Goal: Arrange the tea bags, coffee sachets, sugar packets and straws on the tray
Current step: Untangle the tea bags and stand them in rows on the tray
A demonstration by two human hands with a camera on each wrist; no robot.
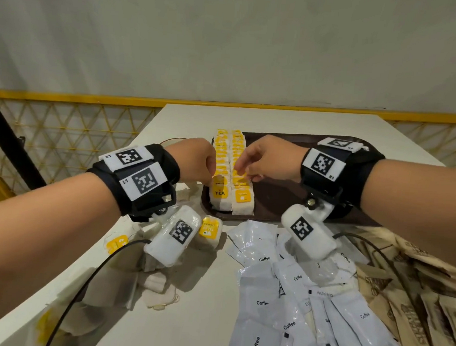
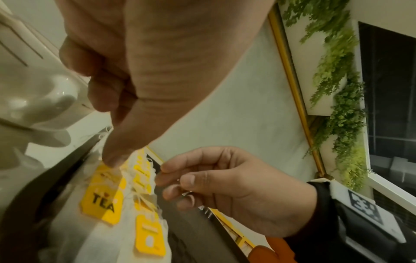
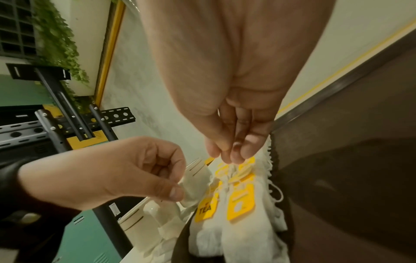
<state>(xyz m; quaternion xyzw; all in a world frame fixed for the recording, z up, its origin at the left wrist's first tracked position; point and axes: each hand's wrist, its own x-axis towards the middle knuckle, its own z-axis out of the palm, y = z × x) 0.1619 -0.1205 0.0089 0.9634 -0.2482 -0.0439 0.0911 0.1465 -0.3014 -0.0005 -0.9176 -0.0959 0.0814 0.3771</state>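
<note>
A dark brown tray [image 1: 286, 204] holds two rows of white tea bags [image 1: 233, 157] with yellow tags along its left side. My left hand [image 1: 208, 171] pinches the top of the front tea bag [image 3: 195, 179] of the left row, whose tag reads TEA [image 1: 219, 191]. My right hand [image 1: 242, 171] hovers over the right row, its fingertips [image 3: 231, 158] pressed together on a yellow tag and its string. White coffee sachets [image 1: 280, 298] lie loose on the table in front of the tray. Brown paper packets [image 1: 415, 294] are heaped at the right.
Loose tea bags [image 1: 209, 229] lie on the white table [image 1: 184, 318] left of the tray and under my left wrist. The tray's right part [image 1: 303, 156] is bare. A yellow mesh railing [image 1: 62, 134] runs behind the table. Camera cables cross the table.
</note>
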